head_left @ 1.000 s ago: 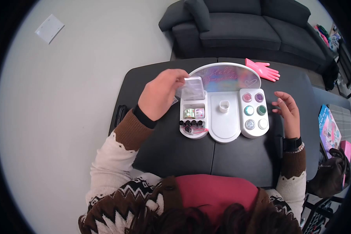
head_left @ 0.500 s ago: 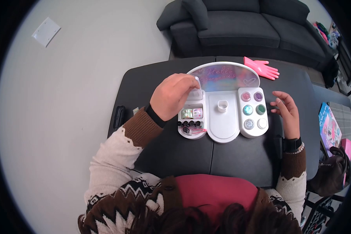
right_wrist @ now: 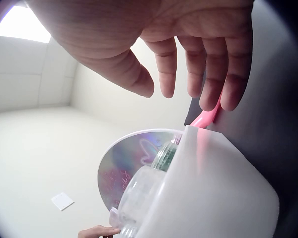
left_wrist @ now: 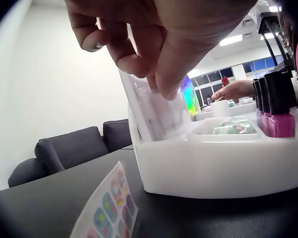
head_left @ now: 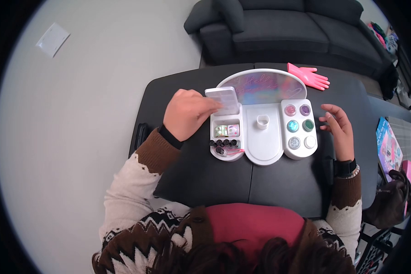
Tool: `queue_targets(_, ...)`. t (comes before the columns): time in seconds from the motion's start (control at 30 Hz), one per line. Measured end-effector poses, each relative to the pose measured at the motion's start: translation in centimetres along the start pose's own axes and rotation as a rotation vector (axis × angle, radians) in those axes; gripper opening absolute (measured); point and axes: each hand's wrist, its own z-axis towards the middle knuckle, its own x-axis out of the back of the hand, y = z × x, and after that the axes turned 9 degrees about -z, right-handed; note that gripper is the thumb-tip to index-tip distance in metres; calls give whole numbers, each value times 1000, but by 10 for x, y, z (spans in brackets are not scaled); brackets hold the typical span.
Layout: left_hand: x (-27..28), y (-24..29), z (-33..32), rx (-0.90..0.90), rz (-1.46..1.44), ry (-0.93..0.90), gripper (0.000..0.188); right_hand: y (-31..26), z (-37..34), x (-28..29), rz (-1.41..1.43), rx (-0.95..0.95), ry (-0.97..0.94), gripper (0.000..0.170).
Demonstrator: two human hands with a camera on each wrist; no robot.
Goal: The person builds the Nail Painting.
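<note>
A white nail-art station [head_left: 262, 155] with a shiny arched back panel [head_left: 262, 86] stands on the black table. My left hand [head_left: 187, 114] is over its back left compartment, where a translucent plastic case [head_left: 223, 97] stands upright. Thumb and forefinger pinch at the case's top in the left wrist view. Patterned foil rolls [head_left: 227, 131] and black-capped polish bottles [head_left: 221, 144] sit in front of it. My right hand [head_left: 340, 130] hovers beside the right-hand section, fingers relaxed and holding nothing. That section carries several glitter jars [head_left: 293, 126]. A white ring-shaped holder [head_left: 262, 121] rises from the middle.
A pink rubber hand [head_left: 308, 76] lies at the table's back right. In the left wrist view, a sheet of nail stickers [left_wrist: 111, 208] stands near the station's left side. A dark pouch [head_left: 141, 134] is at the left edge. A grey sofa [head_left: 281, 39] is behind the table.
My left hand moved right over the compartment, then back left, fingers now in front of the translucent case. The case leans differently and looks frostier. My right hand has barely moved.
</note>
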Motion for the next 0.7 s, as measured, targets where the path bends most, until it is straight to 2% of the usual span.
queue_targets(0.13, 6, 1, -5, -51, 50, -25, 20, 2, 1, 1, 6, -3, -13, 30)
queue_targets(0.2, 17, -4, -14, 80, -80, 54, 21, 6, 1, 2, 15, -1, -6, 30)
queue_targets(0.23, 13, -14, -26, 119, 14, 166, 21, 5, 1, 1, 18, -5, -3, 30)
queue_targets(0.27, 12, -17, -33, 118, 14, 161, 21, 3, 0, 1, 6, -5, -2, 30)
queue_targets(0.33, 12, -18, -45, 564, -89, 36, 21, 3, 0, -1, -2, -6, -5, 30)
queue_targets(0.37, 10, -16, -49, 643, -136, 1, 26, 5, 0, -1, 5, -9, -16, 30)
queue_targets(0.4, 9, -16, -54, 644, -136, 3, 26, 6, 1, -1, 12, -9, -24, 30)
queue_targets(0.47, 9, -17, -59, 731, -137, -201, 27, 6, 2, 0, 8, -10, -21, 31)
queue_targets(0.5, 10, -16, -59, 811, -141, -213, 26, 7, 1, 0, 3, -11, -22, 31)
queue_targets(0.53, 12, -15, -58, 811, -142, -213, 26, 7, 1, 0, 2, -11, -22, 31)
queue_targets(0.6, 17, -14, -56, 819, -335, 0, 23, 7, 2, 1, 6, -7, -16, 31)
queue_targets(0.63, 19, -11, -52, 799, -642, 102, 18, 9, 3, 1, 4, -4, -13, 31)
queue_targets(0.67, 22, -7, -49, 795, -645, 104, 18, 11, 3, 2, 4, -7, -12, 31)
queue_targets(0.7, 27, -1, -46, 821, -884, 120, 18, 12, 3, 3, 4, -12, -13, 31)
